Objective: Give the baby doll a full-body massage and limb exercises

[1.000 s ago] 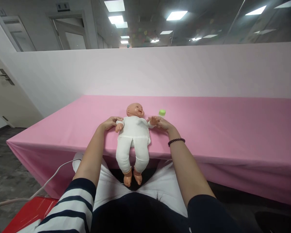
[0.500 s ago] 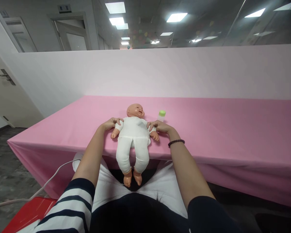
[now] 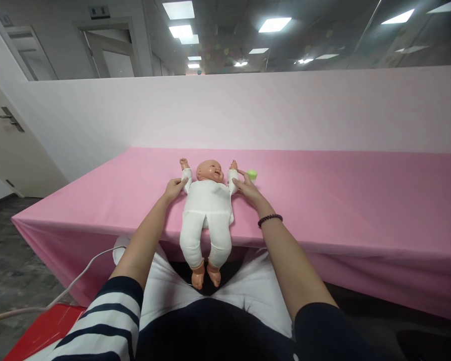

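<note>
A baby doll (image 3: pixel 208 200) in a white suit lies on its back on the pink-covered table (image 3: pixel 342 200), its legs hanging over the front edge. Both of its arms point up beside its head. My left hand (image 3: pixel 176 188) is closed on the doll's sleeved arm at the left of the view. On the other side, my right hand (image 3: pixel 248 189) has its thumb and fingers around the doll's other sleeved arm. Just behind my right hand stands a small container with a green lid (image 3: pixel 252 174), its lower part mostly hidden.
A white wall with a window band (image 3: pixel 248 110) runs behind the table. At lower left are a red stool (image 3: pixel 48 333) and a pale cable (image 3: pixel 78 278). A door (image 3: pixel 15 135) is at the far left.
The doll's arms have swung from pointing down at its sides to pointing up beside its head. My hands have moved with them, and the right one now covers more of the green-lidded container.
</note>
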